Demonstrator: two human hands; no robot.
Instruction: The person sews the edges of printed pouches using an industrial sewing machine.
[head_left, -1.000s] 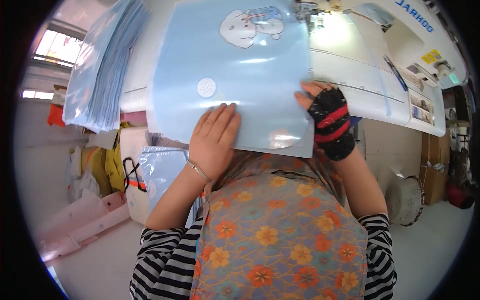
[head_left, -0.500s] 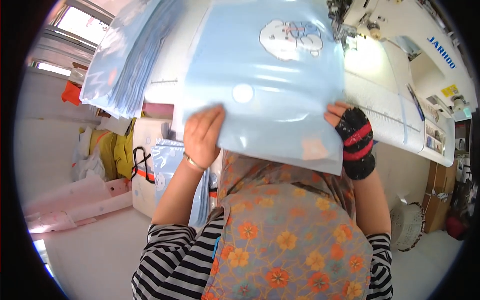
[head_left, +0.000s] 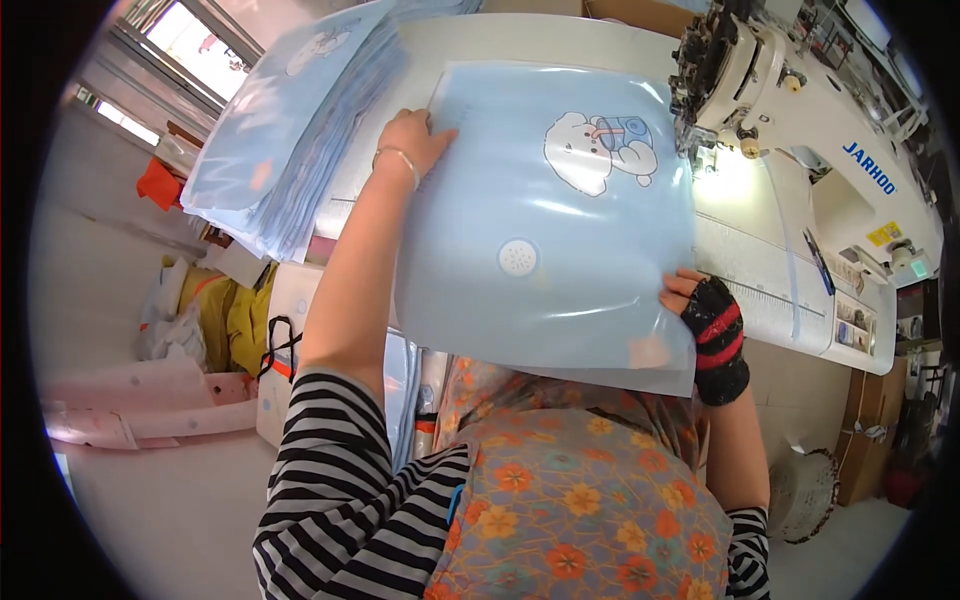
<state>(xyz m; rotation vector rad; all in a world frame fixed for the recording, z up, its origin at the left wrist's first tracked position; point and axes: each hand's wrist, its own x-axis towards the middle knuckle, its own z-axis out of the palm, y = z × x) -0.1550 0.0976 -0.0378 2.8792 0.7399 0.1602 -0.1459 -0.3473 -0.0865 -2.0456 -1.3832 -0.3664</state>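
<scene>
A light blue printed plastic sheet (head_left: 470, 270), with a white cartoon animal and a round white spot, lies over the white sewing table and hangs past its near edge, over my apron. My left hand (head_left: 415, 145), wearing a bracelet, is at the sheet's far left edge, thumb on top and the other fingers bent at the edge, partly hidden. On the lower right edge is my right hand (head_left: 712, 335), in a black and red fingerless glove, its fingers closed over the edge. Close to the sheet's right edge stands the sewing machine (head_left: 745, 85), its lamp lit.
A thick stack of similar blue sheets (head_left: 270, 150) lies at the left of the table. A pen (head_left: 818, 262) and a small parts tray (head_left: 855, 325) are on the right. More blue pieces (head_left: 402, 385) hang by my left elbow; a round basket (head_left: 805, 495) stands on the floor.
My left hand has moved from the sheet's near left side up to its far left edge. The right hand stays on the right edge. The view has shifted, showing more of the table's far side.
</scene>
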